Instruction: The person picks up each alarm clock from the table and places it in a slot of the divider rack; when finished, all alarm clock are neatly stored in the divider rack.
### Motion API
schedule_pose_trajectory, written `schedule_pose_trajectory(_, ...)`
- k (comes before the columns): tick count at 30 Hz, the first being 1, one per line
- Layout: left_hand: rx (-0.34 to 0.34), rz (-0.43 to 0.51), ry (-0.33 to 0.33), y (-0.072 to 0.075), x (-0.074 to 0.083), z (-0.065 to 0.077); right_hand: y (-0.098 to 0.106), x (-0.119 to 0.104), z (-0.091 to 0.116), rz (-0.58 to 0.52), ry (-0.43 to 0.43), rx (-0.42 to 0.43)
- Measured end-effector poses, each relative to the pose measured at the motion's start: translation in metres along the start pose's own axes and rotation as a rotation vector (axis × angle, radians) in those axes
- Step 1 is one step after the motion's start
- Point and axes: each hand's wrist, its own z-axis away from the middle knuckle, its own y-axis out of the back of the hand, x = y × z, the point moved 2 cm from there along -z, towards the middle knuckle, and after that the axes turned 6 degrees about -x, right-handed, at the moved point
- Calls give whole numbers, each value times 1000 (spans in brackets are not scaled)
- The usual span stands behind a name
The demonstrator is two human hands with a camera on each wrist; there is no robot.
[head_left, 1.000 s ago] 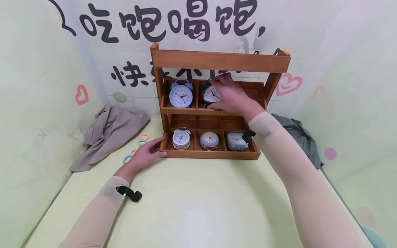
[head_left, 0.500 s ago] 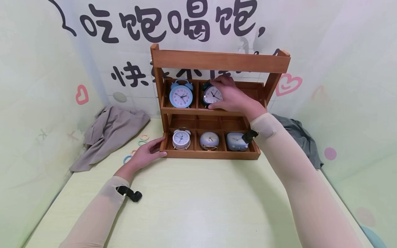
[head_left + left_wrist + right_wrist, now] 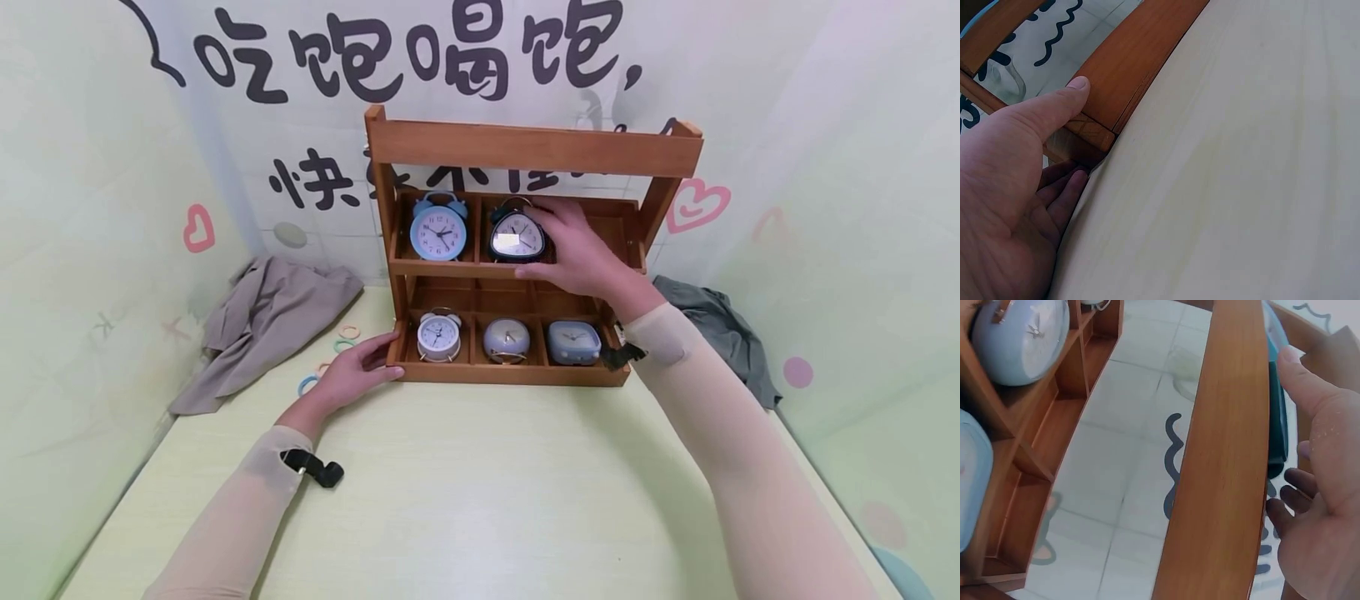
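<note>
My left hand (image 3: 352, 377) grips the lower left corner of a brown wooden two-tier shelf (image 3: 517, 377). In the left wrist view its thumb lies on the front board and the fingers go round the end. My right hand (image 3: 581, 254) is at the upper tier, just right of a dark green rounded-triangle alarm clock (image 3: 517, 236) in the middle compartment. Its fingers are spread and hold nothing; the right wrist view shows a gap between most of the fingers and the dark green clock (image 3: 1278, 425). A light blue twin-bell alarm clock (image 3: 438, 233) stands in the left compartment.
Below stand a white twin-bell clock (image 3: 438, 337), a lavender round clock (image 3: 507, 341) and a blue-grey rectangular clock (image 3: 574, 342). Coloured rings (image 3: 347, 343) lie left of the shelf. Taupe cloth (image 3: 273, 321) and dark grey cloth (image 3: 716, 329) flank it.
My right hand has let go of the dark green clock and drawn back to the right and slightly down, so the whole dial shows. The left hand has stayed put.
</note>
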Motion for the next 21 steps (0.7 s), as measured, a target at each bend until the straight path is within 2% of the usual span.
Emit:
schedule_pose_trajectory(5,1,-7,11,0,1,0,0,10,44,-33,4,130)
schedule_pose_trajectory(10,1,-13,13,1,0,1,-6,30,93,-68,10,225)
schedule_pose_trajectory(17,-7,-12,4,-1,-1,0,-10,65,161,-16,19,301)
schedule_pose_trajectory(21,0,-22,10,-1,-1,0,-10,80,195,4,-26,298)
